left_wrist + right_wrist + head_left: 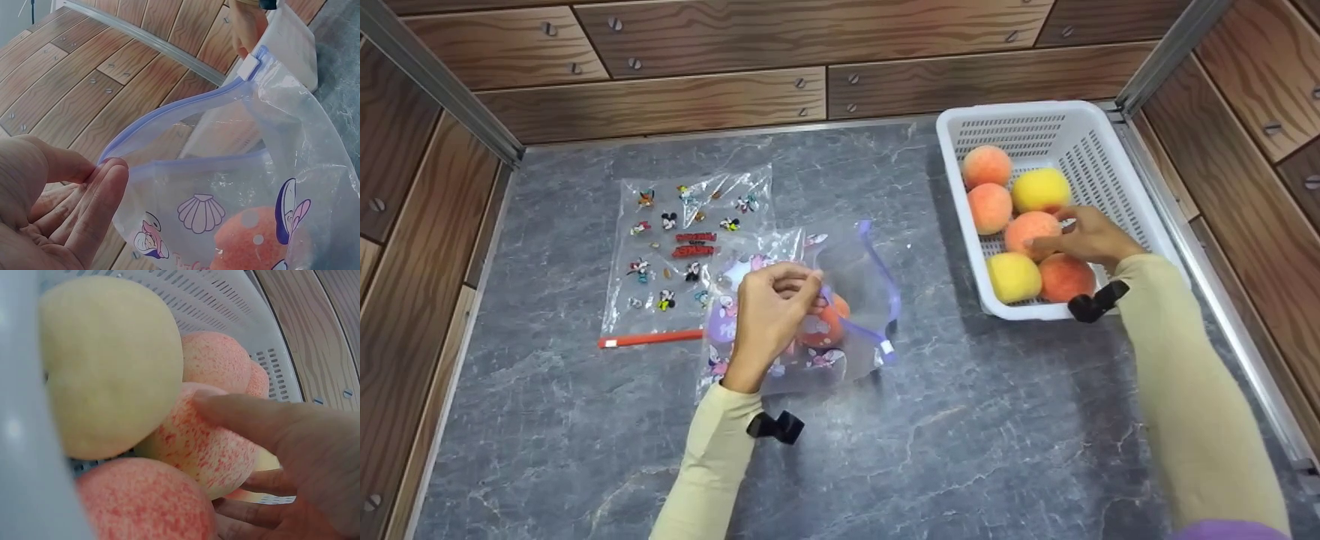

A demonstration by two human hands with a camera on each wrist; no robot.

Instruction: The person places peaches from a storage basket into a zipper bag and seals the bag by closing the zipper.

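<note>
My left hand [776,307] pinches the rim of a clear zip bag [855,262] with a purple edge and a white slider, thumb against fingertips. The bag's mouth gapes in the left wrist view. An orange-red peach [242,242] lies inside it, partly covered by the printed pictures. Over at the white basket [1080,109], my right hand [1099,236] reaches in and grips an orange peach [208,444], thumb on top and fingers on its far side. Around that peach sit a yellow fruit [1041,190], another yellow fruit [1014,277] and a redder peach [1066,278].
A second clear bag [694,244] with a red zip [660,340] and cartoon prints lies flat, partly under the purple-edged one. Two more orange peaches [988,208] rest along the basket's left side. Wood-patterned walls [712,37] border the grey marbled table [960,435].
</note>
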